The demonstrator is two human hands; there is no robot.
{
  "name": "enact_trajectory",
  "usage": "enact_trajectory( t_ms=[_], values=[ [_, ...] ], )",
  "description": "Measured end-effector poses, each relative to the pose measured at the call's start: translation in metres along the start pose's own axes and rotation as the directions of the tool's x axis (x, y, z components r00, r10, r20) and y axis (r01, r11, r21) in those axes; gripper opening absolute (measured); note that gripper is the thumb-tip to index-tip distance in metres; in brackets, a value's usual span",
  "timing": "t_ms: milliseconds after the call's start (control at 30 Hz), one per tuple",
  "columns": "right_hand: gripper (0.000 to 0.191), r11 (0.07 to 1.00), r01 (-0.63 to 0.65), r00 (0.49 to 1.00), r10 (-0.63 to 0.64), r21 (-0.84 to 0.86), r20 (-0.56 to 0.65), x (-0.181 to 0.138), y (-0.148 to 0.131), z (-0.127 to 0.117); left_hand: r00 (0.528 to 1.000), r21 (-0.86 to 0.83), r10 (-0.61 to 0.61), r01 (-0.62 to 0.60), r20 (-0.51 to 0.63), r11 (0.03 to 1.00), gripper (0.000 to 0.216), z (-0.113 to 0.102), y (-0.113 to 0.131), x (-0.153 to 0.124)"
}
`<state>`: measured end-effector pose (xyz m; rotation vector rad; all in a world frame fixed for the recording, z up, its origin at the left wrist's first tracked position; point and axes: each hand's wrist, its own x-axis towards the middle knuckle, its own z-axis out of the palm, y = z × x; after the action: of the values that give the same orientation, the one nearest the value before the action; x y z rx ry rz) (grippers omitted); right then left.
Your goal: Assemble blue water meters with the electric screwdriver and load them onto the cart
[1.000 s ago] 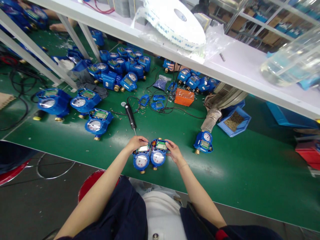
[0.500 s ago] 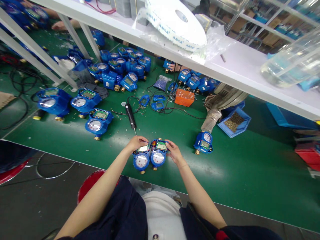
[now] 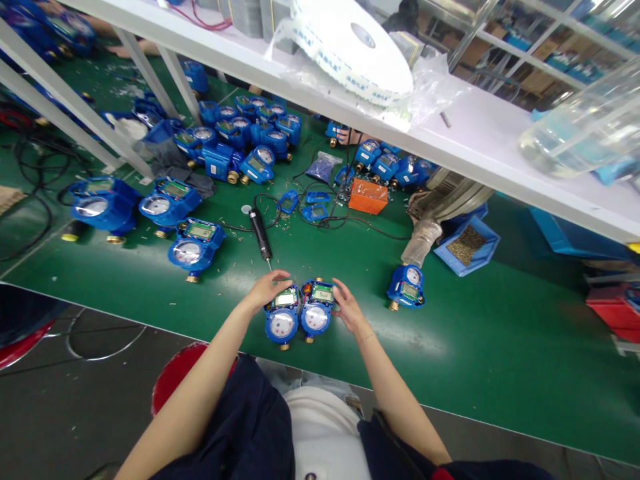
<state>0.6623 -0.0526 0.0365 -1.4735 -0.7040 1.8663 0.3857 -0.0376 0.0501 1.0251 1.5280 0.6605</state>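
Two blue water meters stand side by side at the table's front edge, their lids off and green circuit boards with displays bare. My left hand (image 3: 267,291) is at the upper left of the left water meter (image 3: 281,323), fingers stretched over its display's top edge. At the right side of the right water meter (image 3: 316,317), my right hand (image 3: 349,308) has its fingers apart, fingertips at the casing. Dark characters show on that meter's display. Whether either hand bears on its meter, I cannot tell. A black electric screwdriver (image 3: 260,233) lies just beyond my left hand.
Another water meter (image 3: 406,287) stands to the right, near a blue bin of screws (image 3: 467,247). More meters (image 3: 197,247) are at the left. Blue covers (image 3: 315,212), an orange box (image 3: 369,195) and loose screws lie beyond. A white shelf (image 3: 480,127) overhangs the table.
My left fingers have drawn back slightly from the left meter's display. My right fingertip has lifted off the right meter's display corner, and characters there are clearer.
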Motion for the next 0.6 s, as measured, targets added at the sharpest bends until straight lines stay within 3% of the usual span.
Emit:
enact_trajectory(
  t_ms=[100,167,267,367,467,600],
  values=[
    [0.066,0.998,-0.028,0.999,0.03,0.052,-0.031,-0.008,0.016,-0.001,0.972,-0.061,-0.065,0.052,-0.224,0.997,0.049,-0.019,-0.015,-0.024],
    [0.066,0.995,-0.057,0.997,0.06,0.081,-0.045,-0.015,0.03,0.004,0.938,-0.128,-0.18,0.148,-0.295,0.981,0.063,-0.023,-0.032,-0.047],
    [0.057,0.987,-0.09,0.995,0.095,0.13,-0.032,-0.02,0.051,0.018,0.917,-0.267,-0.352,0.298,-0.185,0.917,0.073,-0.006,-0.056,-0.08],
    [0.057,0.978,-0.083,0.994,0.094,0.192,-0.052,-0.015,0.066,0.03,0.923,-0.423,-0.385,0.336,-0.031,0.841,0.072,0.029,-0.068,-0.09],
    [0.06,0.968,-0.068,0.995,0.085,0.24,-0.061,-0.005,0.072,0.029,0.93,-0.556,-0.367,0.295,-0.018,0.777,0.074,0.054,-0.071,-0.08],
    [0.062,0.97,-0.071,0.997,0.072,0.231,0.003,0.002,0.071,0.018,0.914,-0.666,-0.397,0.248,-0.08,0.703,0.073,0.062,-0.074,-0.08]
  ],
)
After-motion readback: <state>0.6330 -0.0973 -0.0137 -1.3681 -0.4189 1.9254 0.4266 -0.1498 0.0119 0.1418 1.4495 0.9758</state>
